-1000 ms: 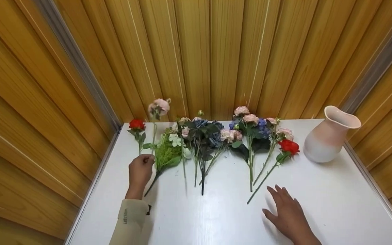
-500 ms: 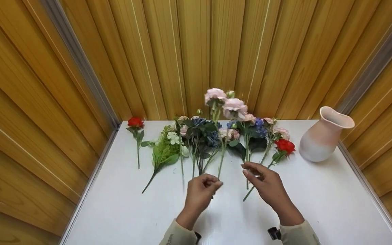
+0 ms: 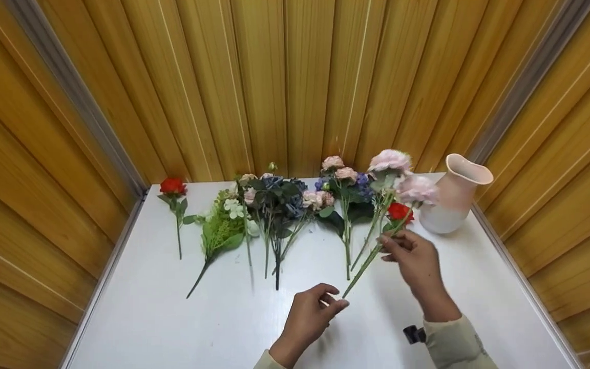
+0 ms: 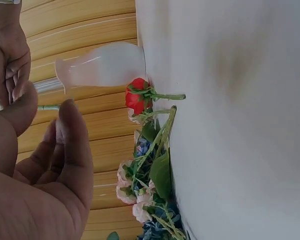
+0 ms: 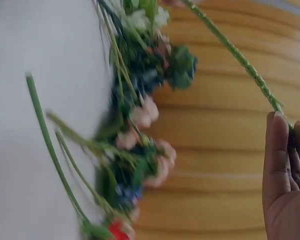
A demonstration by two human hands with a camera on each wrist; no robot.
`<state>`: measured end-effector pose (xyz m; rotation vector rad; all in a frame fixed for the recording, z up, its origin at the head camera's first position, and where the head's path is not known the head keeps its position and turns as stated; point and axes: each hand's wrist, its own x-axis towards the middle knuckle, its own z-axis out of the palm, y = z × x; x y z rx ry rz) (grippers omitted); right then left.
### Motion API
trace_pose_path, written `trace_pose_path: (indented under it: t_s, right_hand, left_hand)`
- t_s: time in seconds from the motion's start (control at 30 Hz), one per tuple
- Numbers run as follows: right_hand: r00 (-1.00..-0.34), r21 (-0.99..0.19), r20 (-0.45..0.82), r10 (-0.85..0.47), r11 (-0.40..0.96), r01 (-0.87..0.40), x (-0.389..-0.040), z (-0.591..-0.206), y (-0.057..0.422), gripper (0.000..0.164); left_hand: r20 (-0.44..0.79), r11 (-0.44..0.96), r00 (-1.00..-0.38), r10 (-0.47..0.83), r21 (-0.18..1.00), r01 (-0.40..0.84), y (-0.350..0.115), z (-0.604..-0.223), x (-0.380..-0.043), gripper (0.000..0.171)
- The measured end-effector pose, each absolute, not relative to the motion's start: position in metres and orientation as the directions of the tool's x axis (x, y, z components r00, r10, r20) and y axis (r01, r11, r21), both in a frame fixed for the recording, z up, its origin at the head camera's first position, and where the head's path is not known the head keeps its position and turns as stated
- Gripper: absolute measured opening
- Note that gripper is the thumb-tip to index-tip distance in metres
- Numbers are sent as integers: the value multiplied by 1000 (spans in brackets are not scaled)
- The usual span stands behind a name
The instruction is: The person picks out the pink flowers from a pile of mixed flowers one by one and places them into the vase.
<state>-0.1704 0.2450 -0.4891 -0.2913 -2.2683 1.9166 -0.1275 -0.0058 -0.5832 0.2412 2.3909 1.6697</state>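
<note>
My right hand (image 3: pixel 418 264) pinches the green stem of a pink peony (image 3: pixel 417 189) with two pale pink blooms and holds it tilted above the table. In the right wrist view its bare stem (image 5: pixel 230 47) runs up from the thumb and fingers of that hand (image 5: pixel 287 170). By the stem's lower end is my left hand (image 3: pixel 310 320), thumb and fingers parted. The left wrist view shows the stem tip (image 4: pixel 49 107) in the gap between the digits of this hand (image 4: pixel 55 165); whether it touches them I cannot tell.
A pink-and-white vase (image 3: pixel 448 200) stands at the back right. A red rose (image 3: pixel 400 212) lies before it. Along the back are pink and blue flowers (image 3: pixel 346 177), a dark blue bunch (image 3: pixel 279 200), green foliage (image 3: pixel 220 230) and another red rose (image 3: pixel 173 187). Wooden panels (image 3: pixel 305 77) enclose the table.
My left hand has carried the pink peony from the left side to the middle. My right hand has risen and taken its stem, and the left fingers have parted. The view has shifted rightward.
</note>
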Motion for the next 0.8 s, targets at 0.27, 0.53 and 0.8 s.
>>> trace_pose_path:
  t_s: [0.27, 0.53, 0.8]
  right_hand:
    - [-771, -894, 354, 529, 433, -113, -239, -404, 357, 25]
    - [-563, -698, 636, 527, 704, -129, -282, -360, 398, 32]
    - [-662, -589, 625, 414, 807, -52, -306, -401, 405, 36]
  left_hand:
    - [-204, 401, -962, 181, 908, -117, -23, -593, -128, 26]
    - [-221, 440, -968, 122, 886, -146, -34, -597, -126, 27]
    - [-210, 434, -976, 66, 887, -161, -47, -595, -126, 28]
